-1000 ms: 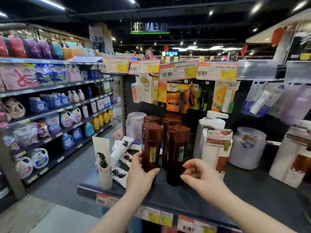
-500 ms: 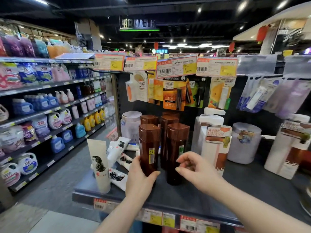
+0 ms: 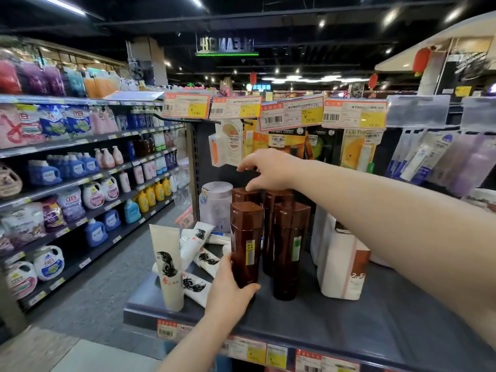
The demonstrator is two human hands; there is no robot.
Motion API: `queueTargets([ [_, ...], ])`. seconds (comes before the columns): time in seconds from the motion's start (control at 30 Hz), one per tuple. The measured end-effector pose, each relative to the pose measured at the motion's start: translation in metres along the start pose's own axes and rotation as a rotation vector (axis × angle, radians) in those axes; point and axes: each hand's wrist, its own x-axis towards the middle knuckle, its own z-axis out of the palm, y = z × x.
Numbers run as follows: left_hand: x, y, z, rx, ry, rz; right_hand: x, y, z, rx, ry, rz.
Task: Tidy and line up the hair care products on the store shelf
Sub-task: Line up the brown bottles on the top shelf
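Brown bottles (image 3: 290, 251), rear pair half hidden, left hand (image 3: 228, 291) gripping front base

Blue detergent jugs (image 3: 95, 232), hanging price tags (image 3: 292, 115), red lantern (image 3: 421, 59), lip-balm packs (image 3: 355, 154)

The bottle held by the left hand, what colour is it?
The bottle is dark brown with a yellow label, clearest in the head view.

Four brown bottles (image 3: 247, 245) on the shelf (image 3: 349, 318); one white tube (image 3: 167, 267) upright beside them; at least three lying tubes (image 3: 194, 241) of that kind; one grey lidded jar (image 3: 214, 208) behind; four orange price tags (image 3: 185, 106) overhead.
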Motion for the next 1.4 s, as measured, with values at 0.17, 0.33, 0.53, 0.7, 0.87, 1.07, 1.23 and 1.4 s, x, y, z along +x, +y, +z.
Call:
queueTargets([
  [0.17,-0.001,-0.006,-0.002,-0.005,-0.040,0.001,0.024,-0.001,0.011,-0.038,-0.283,0.015],
  [0.33,-0.001,-0.007,-0.002,-0.006,-0.042,-0.010,0.031,0.003,0.021,-0.070,-0.306,0.008],
  [0.53,-0.002,0.002,-0.009,0.066,-0.056,0.005,0.028,0.002,0.025,-0.043,-0.285,0.028],
  [0.7,-0.011,0.004,-0.015,0.108,-0.109,0.014,0.021,0.001,0.017,-0.058,-0.334,0.027],
  [0.87,-0.026,0.002,-0.018,0.100,-0.115,0.051,0.011,0.000,0.009,-0.040,-0.365,0.014],
  [1.07,-0.033,-0.002,-0.018,0.041,-0.122,0.048,0.003,-0.004,0.006,-0.004,-0.349,-0.014],
  [1.23,-0.035,0.000,-0.019,0.029,-0.127,0.047,0.001,-0.006,0.010,0.007,-0.330,0.000],
  [1.4,-0.036,-0.003,-0.019,0.056,-0.147,0.035,0.004,-0.009,0.006,0.012,-0.382,0.001],
])
